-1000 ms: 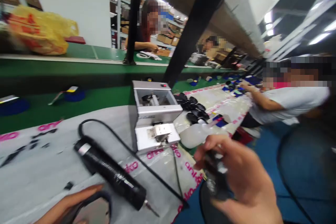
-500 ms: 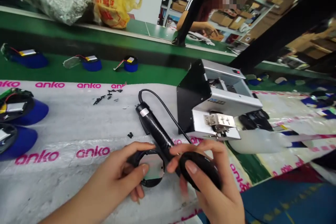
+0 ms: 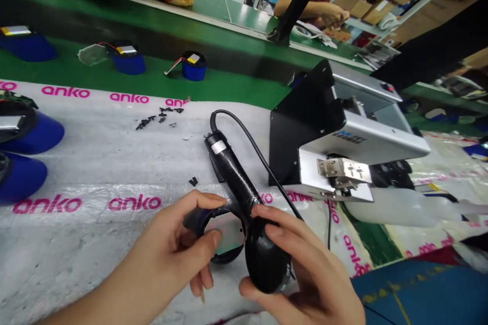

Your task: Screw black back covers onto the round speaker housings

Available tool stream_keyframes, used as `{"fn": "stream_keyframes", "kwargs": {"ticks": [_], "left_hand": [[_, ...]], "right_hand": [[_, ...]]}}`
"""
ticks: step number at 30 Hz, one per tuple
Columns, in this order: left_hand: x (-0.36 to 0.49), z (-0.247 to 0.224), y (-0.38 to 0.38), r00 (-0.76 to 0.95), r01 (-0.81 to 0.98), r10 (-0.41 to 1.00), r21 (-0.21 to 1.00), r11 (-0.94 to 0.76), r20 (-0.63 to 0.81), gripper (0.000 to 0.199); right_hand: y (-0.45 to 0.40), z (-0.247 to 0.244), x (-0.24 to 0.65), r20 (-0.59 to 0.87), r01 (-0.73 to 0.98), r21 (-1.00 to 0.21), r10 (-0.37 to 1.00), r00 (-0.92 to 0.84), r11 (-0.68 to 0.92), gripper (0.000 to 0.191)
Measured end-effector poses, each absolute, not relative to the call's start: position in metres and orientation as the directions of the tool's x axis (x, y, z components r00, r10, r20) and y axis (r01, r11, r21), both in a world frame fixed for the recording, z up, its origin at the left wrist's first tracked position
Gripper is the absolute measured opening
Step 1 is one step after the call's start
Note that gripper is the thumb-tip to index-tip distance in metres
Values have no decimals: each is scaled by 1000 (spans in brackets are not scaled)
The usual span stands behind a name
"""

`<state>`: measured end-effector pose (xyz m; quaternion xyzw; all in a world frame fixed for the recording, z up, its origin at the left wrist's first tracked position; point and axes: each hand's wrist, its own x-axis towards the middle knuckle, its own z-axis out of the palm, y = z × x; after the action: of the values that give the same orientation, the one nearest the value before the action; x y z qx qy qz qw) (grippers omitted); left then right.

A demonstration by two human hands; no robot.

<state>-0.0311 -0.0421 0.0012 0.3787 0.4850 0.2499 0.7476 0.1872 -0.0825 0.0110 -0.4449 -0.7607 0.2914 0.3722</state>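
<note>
My left hand (image 3: 183, 244) grips a round black housing (image 3: 232, 256) with a pale, glossy panel set into it, thumb on the panel. My right hand (image 3: 305, 259) holds a smooth black rounded cover (image 3: 263, 259) by its edges; white "OFF" lettering shows near its rim. Between and beyond both hands lies a black corded electric screwdriver (image 3: 240, 177) with a silver label. Its near end is hidden behind the cover. The housing and the cover are side by side; I cannot tell whether they touch.
A silver and black screw feeder (image 3: 343, 137) stands to the right. Small black pieces (image 3: 160, 117) lie scattered on the anko-printed wrap (image 3: 114, 162). Blue round units with batteries (image 3: 127, 61) sit along the green bench (image 3: 160, 71). A white bottle (image 3: 389, 208) lies right. Another person's hand (image 3: 331, 14) is beyond.
The view has shifted, so the bench appears higher. My right hand has turned the black cover and its fingers now rest along its upper edge. My left hand keeps the housing.
</note>
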Motion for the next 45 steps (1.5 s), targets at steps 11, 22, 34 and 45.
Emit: {"fn": "stream_keyframes", "kwargs": {"ticks": [11, 22, 34, 45], "left_hand": [[-29, 11, -39, 385, -75, 749, 791, 608, -539, 28], [-33, 2, -40, 464, -102, 727, 784, 612, -506, 29], [-46, 5, -30, 644, -169, 656, 763, 624, -394, 18], [-59, -4, -17, 777, -177, 538, 707, 685, -327, 35]], "right_hand": [[-80, 13, 185, 318, 534, -716, 891, -324, 450, 75], [-88, 21, 172, 314, 720, -537, 896, -313, 440, 77], [-70, 27, 164, 217, 727, -431, 843, -492, 535, 61], [-54, 35, 163, 141, 687, -439, 800, -583, 578, 56]]}}
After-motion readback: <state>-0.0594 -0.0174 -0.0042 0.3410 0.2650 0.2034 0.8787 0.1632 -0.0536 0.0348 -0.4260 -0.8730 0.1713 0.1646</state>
